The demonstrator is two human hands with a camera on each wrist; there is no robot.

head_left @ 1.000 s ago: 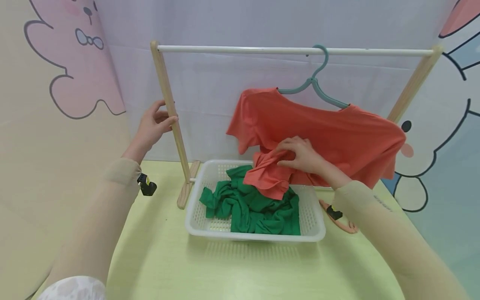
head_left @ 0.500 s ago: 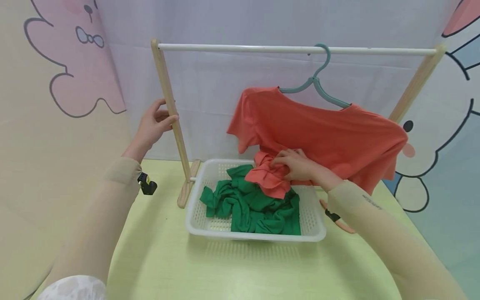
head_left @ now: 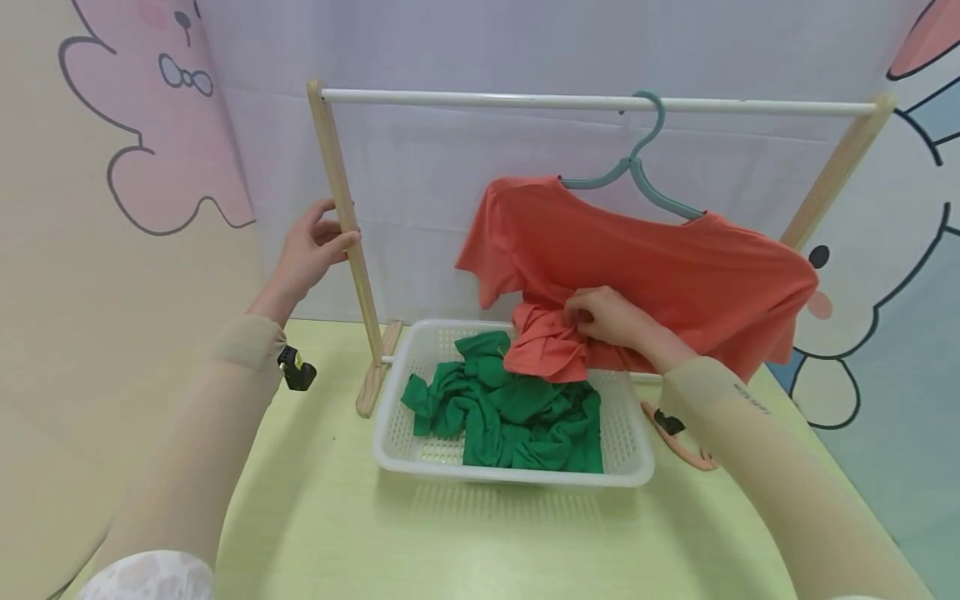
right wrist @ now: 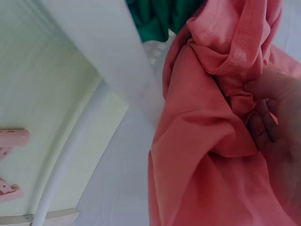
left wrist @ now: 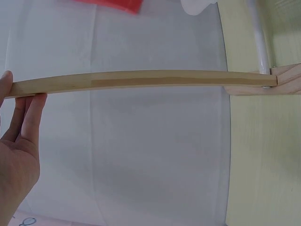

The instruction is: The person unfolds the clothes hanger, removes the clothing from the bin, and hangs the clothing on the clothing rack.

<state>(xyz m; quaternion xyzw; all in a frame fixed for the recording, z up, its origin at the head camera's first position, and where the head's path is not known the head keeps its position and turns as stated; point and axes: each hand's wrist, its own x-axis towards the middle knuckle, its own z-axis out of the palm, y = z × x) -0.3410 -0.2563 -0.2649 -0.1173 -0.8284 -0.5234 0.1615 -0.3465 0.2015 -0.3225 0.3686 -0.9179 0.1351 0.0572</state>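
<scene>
A coral-red T-shirt [head_left: 637, 250] hangs on a teal hanger [head_left: 630, 162] hooked over the white rail [head_left: 480, 100] of a garment rack. Its lower part is bunched over the back rim of a white basket [head_left: 513, 477]. My right hand [head_left: 611, 317] pinches a fold of that bunched fabric; in the right wrist view the thumb and curled fingers close on the red cloth [right wrist: 202, 117]. At the left, my left hand [head_left: 315, 246] grips the rack's wooden upright [head_left: 345, 200], thumb on one side and fingers on the other, as the left wrist view also shows.
Crumpled green cloth [head_left: 510, 417] lies in the basket. A peach hanger [head_left: 678, 442] rests on the pale yellow table [head_left: 480, 542] to the basket's right, partly behind my right forearm. The rack's wooden foot [head_left: 371, 375] stands beside the basket's left side.
My right hand dipped into the bunched fabric, then shifted up and right, drawing the shirt's lower edge slightly upward off the green cloth. The left hand has stayed on the upright.
</scene>
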